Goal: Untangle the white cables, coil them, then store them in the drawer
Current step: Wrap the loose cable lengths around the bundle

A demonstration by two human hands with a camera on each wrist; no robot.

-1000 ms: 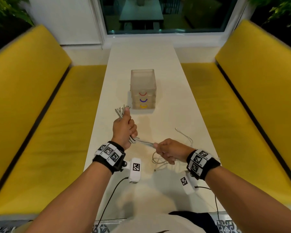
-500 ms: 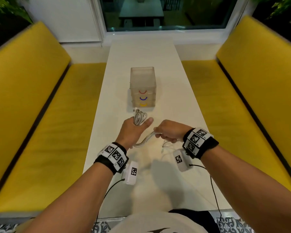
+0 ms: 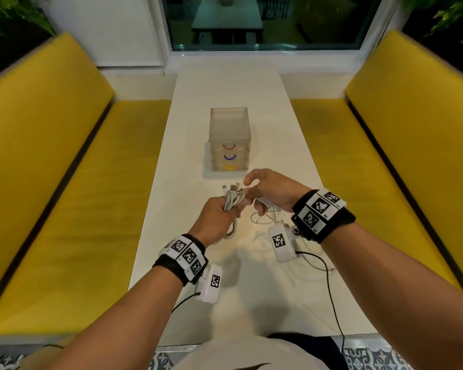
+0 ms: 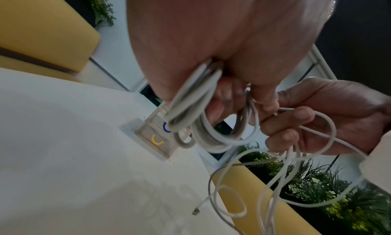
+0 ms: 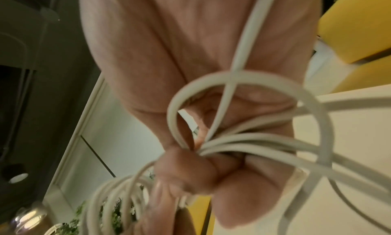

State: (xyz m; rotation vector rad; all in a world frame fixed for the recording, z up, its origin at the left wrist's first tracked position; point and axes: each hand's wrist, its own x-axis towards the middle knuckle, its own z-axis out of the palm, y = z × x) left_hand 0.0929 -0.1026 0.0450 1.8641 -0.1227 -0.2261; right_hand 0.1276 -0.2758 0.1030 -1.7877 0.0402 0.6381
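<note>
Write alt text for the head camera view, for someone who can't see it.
Two hands coil white cables above a white table: the left hand grips a coiled bundle while the right hand pinches a strand beside it, loose cable trailing onto the table. Beyond stands a small translucent drawer unit with red, blue and yellow handles, yellow benches either side.

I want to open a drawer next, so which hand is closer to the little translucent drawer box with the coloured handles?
Right. The right hand sits just in front of the translucent drawer box; the left hand, gripping the coiled white cable, is farther back toward the body.
</note>
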